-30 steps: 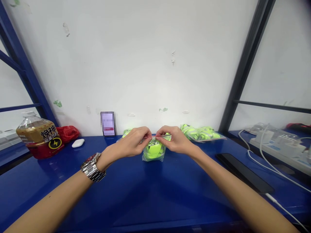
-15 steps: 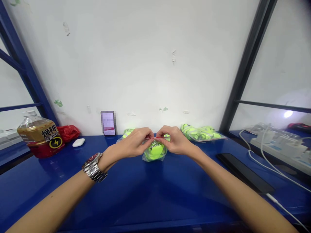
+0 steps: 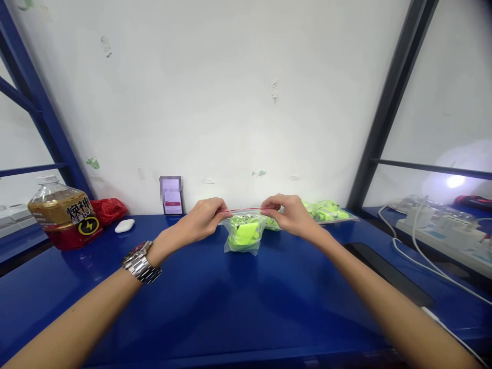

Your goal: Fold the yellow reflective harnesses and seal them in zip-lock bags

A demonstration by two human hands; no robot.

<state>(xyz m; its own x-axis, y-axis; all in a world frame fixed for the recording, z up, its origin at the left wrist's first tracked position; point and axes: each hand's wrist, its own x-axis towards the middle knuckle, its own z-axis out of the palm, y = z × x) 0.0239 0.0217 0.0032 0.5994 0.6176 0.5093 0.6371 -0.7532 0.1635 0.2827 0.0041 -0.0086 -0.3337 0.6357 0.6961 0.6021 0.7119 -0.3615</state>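
Observation:
Between my hands hangs a clear zip bag with a red line along its top edge. Folded neon-yellow material, perhaps a reflective strap or vest, fills it. My left hand pinches the left end of the bag's top between thumb and fingers. The right end is pinched by my right hand. The top edge is stretched nearly straight between them. I cannot tell whether the bag's base touches the table. A silver watch is on my left wrist.
More bagged neon-yellow items lie along the wall, partly behind my right hand. A blue table holds a drink bottle, a white case, an upright phone, a black phone on a cable and power strips.
My hands have moved apart from the middle of the bag's top edge to its two ends. The top edge is now pulled taut, and more of the bag's front shows.

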